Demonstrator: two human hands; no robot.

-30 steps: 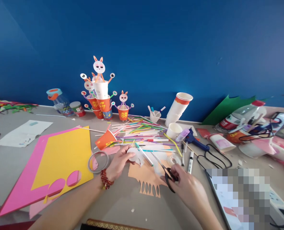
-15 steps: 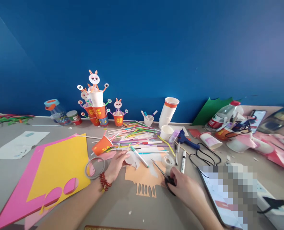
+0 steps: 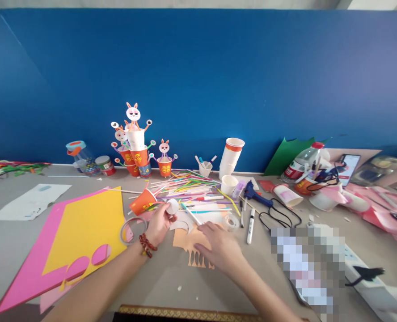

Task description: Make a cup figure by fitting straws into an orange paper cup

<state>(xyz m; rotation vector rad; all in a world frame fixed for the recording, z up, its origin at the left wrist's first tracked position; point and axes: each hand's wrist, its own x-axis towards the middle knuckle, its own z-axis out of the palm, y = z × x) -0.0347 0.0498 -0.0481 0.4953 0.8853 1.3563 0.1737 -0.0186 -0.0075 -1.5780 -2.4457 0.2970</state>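
My left hand (image 3: 160, 222), with a red bead bracelet at the wrist, pinches a small white paper disc (image 3: 172, 206) and holds it up just above the table. My right hand (image 3: 218, 246) lies flat with fingers stretched out over a peach paper sheet (image 3: 181, 239) that has leaf-shaped cut-outs along its near edge. Its fingertips are close to a white cut paper scrap (image 3: 182, 222) and a teal-tipped pen (image 3: 190, 213). No scissors show in or near the right hand.
A grey tape ring (image 3: 131, 230) and yellow-on-pink sheets (image 3: 84, 223) lie left. An orange cup (image 3: 143, 202), coloured straws (image 3: 188, 184), clear tape (image 3: 232, 221), marker (image 3: 250, 226) and blue glue gun (image 3: 254, 193) lie ahead. Bunny cups (image 3: 136, 147) and stacked cups (image 3: 232, 156) stand against the blue wall.
My right hand no longer grips the black scissors and has moved left, flat over the peach paper. My left hand has lifted the white disc. The view has tilted up.
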